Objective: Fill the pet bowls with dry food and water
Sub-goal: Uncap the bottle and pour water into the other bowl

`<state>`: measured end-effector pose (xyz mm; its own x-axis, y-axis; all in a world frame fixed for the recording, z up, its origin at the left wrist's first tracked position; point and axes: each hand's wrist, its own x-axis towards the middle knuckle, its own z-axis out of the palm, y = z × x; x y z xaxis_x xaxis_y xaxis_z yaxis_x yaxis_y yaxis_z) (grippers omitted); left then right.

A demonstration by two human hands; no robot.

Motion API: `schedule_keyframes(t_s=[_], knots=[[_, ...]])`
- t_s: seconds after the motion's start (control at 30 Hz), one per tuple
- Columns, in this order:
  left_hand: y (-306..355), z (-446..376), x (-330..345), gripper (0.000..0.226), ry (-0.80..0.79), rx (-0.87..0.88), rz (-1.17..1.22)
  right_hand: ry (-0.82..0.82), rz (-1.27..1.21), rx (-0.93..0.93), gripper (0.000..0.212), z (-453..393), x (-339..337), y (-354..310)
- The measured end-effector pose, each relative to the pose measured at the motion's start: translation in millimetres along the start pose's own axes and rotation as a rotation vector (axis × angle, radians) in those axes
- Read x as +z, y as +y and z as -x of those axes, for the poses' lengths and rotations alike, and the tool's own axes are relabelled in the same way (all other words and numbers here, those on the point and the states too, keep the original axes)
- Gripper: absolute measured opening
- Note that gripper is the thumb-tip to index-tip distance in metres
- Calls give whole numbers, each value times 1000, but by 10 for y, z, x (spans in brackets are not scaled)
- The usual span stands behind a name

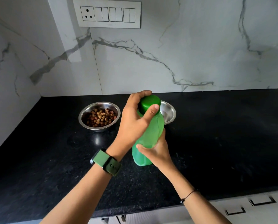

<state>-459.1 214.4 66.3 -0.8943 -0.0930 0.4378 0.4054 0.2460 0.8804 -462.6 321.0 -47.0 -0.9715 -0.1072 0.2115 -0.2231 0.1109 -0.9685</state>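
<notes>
While right hand [157, 152] grips green bottle [149, 135], left hand [133, 120] clasps its cap [148, 103]

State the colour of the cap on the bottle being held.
Dark green cap, darker than the bottle; head view.

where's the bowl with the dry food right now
In the head view, the food bowl sits on the black counter near the back wall, left of the green bottle and the left hand.
</notes>
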Motion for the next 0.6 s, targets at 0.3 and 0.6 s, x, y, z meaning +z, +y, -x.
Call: schedule_keyframes(t_s=[0.3,0.6], knots=[[10,-6,-78,67,-128,-68,197,-20,-15,15,80,-14,5,1],[-34,23,36,60,83,-39,-49,1,-13,-3,78,-28,12,46]])
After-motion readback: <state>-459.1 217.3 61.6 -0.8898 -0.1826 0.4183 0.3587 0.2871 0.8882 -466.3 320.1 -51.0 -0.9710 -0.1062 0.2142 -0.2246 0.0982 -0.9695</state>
